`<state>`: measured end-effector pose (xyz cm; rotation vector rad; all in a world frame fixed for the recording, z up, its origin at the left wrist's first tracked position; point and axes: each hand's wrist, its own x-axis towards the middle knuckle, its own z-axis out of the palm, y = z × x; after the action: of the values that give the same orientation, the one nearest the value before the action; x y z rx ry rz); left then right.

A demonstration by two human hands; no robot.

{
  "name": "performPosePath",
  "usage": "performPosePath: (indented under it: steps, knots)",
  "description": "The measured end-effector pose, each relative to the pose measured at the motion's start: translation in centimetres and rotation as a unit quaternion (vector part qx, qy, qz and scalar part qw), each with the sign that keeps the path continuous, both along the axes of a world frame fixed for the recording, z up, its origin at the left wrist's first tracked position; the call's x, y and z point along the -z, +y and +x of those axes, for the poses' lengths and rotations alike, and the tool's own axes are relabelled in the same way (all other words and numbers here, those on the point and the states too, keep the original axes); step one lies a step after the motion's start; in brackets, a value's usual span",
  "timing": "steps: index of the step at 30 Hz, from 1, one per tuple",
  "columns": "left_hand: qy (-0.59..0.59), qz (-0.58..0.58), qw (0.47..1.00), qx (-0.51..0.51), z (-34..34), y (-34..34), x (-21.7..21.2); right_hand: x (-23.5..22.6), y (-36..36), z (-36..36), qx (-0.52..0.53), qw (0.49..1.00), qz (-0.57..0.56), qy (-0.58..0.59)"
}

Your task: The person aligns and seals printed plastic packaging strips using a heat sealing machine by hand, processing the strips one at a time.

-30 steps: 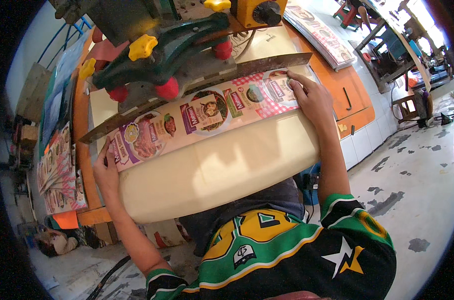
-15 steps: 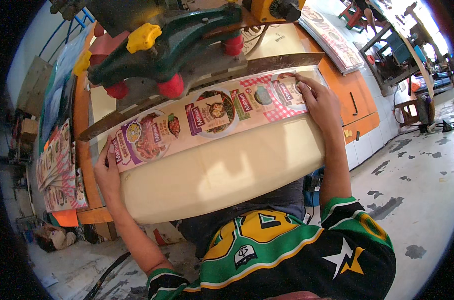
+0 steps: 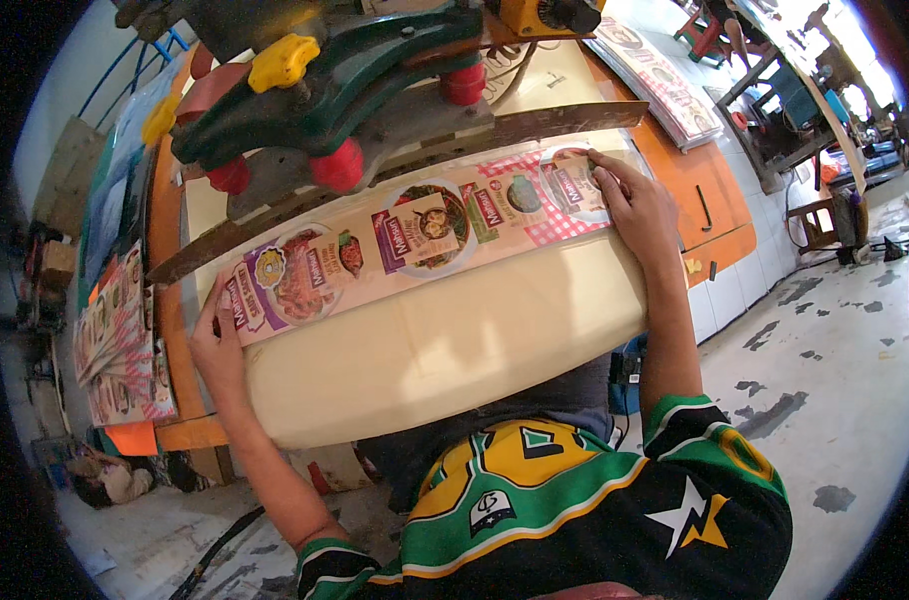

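Note:
A long plastic-looking strip (image 3: 365, 248) printed with food dishes and a red check pattern lies across a cream board (image 3: 445, 335). My left hand (image 3: 218, 345) grips its left end, fingers bent at the edge and fingertips partly hidden. At the far right corner, my right hand (image 3: 635, 205) holds the other end, with the thumb and forefinger extended over it. Just beyond the strip's far edge runs a long brown metal bar (image 3: 565, 118), below a dark green press frame (image 3: 345, 85) with red knobs (image 3: 337, 165).
Stacks of similar printed sheets lie at the left (image 3: 125, 345) and far right (image 3: 660, 85) of the orange table (image 3: 720, 195). An L-shaped hex key (image 3: 706, 208) rests on its right part. Yellow knobs (image 3: 285, 63) stick up from the press. A person (image 3: 110, 475) is low at left.
Both hands keep their hold on the strip. A slightly wider band of cream surface shows between the strip and the metal bar. The view has shifted a little.

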<state>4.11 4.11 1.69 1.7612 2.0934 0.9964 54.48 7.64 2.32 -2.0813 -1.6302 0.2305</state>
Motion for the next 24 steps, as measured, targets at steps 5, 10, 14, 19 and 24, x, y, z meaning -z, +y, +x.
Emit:
performPosePath:
  steps: [5, 10, 14, 19, 24]
  knots:
    - [-0.002, 0.03, 1.0, -0.004, -0.9, -0.3, 0.7, -0.2, -0.3, -0.1, 0.003, 0.998, 0.025, 0.056]
    - [-0.015, 0.038, 0.999, -0.009, -0.7, -0.5, 0.3, -0.1, -0.5, -0.1, -0.016, 0.994, 0.085, 0.068]
    - [-0.021, 0.049, 0.999, -0.005, -0.4, -0.6, 0.3, 0.2, -0.4, 0.3, -0.024, 0.99, 0.104, 0.094]
    - [-0.002, 0.028, 0.999, -0.028, -0.1, -1.0, -0.4, 0.6, -0.4, 0.6, -0.04, 0.982, 0.136, 0.124]
    - [-0.053, 0.04, 0.998, 0.01, -1.3, -0.7, 0.4, 0.5, -0.4, 0.7, -0.049, 0.977, 0.149, 0.147]
